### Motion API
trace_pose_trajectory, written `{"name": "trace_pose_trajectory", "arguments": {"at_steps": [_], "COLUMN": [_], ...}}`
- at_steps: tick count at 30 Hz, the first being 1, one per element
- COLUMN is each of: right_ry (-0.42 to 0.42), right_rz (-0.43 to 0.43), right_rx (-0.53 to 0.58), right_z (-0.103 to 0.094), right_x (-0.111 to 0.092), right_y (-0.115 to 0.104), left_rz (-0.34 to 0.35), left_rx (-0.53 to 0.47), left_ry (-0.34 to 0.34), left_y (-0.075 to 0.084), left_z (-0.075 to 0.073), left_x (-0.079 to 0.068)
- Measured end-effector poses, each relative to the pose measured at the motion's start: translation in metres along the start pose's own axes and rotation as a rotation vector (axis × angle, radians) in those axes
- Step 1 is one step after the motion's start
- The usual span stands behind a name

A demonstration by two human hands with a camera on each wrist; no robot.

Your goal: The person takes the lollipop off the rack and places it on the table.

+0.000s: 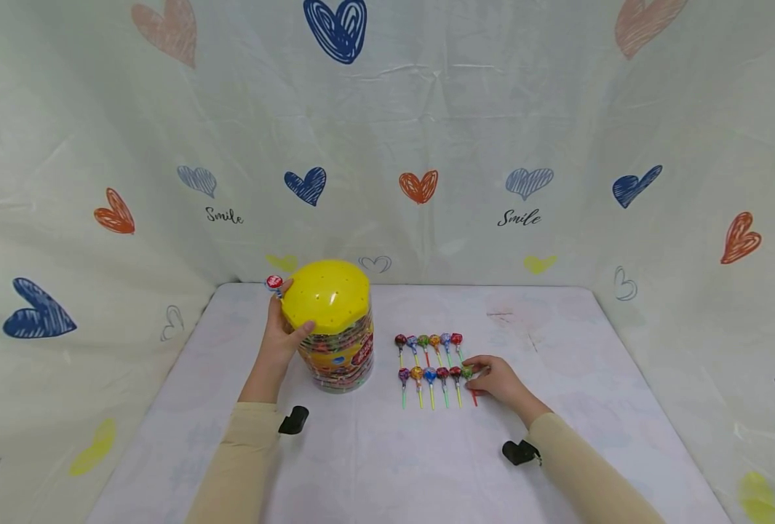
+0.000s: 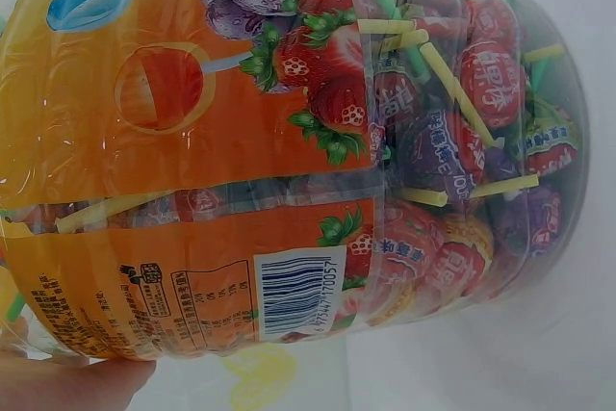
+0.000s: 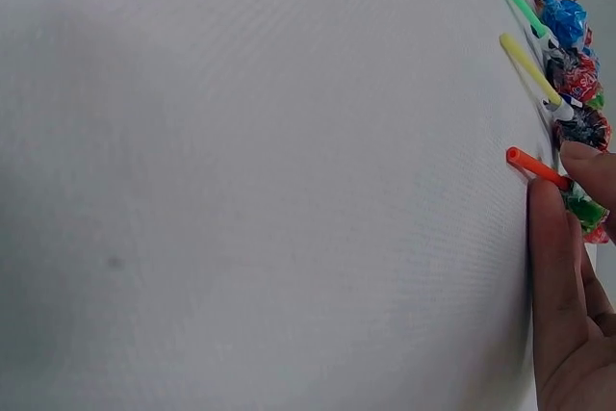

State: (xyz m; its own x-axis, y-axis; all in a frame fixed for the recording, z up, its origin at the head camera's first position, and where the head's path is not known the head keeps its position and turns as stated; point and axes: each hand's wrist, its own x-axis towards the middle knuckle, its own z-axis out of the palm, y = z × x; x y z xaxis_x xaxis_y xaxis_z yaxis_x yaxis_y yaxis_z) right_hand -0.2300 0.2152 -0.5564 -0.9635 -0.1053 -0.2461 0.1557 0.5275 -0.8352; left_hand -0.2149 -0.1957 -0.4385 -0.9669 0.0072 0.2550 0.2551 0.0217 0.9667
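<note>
A big clear jar point(image 1: 336, 364) full of wrapped lollipops, with a yellow lid point(image 1: 328, 295), stands on the table. My left hand point(image 1: 281, 336) grips it by the left side of the lid, thumb at the front. A red-and-white lollipop point(image 1: 274, 282) sticks up beside those fingers. In the left wrist view the jar's orange fruit label point(image 2: 192, 161) fills most of the picture. My right hand point(image 1: 497, 380) pinches a green-wrapped lollipop point(image 3: 583, 207) with a red stick, at the right end of the front row.
Lollipops lie in two rows right of the jar, a back row point(image 1: 435, 340) and a front row point(image 1: 430, 375), sticks toward me. The white-covered table point(image 1: 387, 466) meets a heart-printed curtain point(image 1: 452, 240) behind. Black devices are on both sleeves.
</note>
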Motion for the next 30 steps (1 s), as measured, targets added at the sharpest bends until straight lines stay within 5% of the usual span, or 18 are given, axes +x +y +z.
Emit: {"name": "trace_pose_trajectory", "arguments": {"at_steps": [15, 30], "right_ry": [-0.008, 0.014], "right_rz": [-0.003, -0.321], "right_rx": [0.060, 0.185], "right_z": [-0.007, -0.011], "right_x": [-0.007, -0.015], "right_y": [-0.012, -0.117], "left_rz": [0.001, -0.015], "left_rx": [-0.014, -0.025], "left_ry": [-0.001, 0.010], "left_y": [0.000, -0.001], "left_z": [0.000, -0.001], "left_x": [0.000, 0.001]}}
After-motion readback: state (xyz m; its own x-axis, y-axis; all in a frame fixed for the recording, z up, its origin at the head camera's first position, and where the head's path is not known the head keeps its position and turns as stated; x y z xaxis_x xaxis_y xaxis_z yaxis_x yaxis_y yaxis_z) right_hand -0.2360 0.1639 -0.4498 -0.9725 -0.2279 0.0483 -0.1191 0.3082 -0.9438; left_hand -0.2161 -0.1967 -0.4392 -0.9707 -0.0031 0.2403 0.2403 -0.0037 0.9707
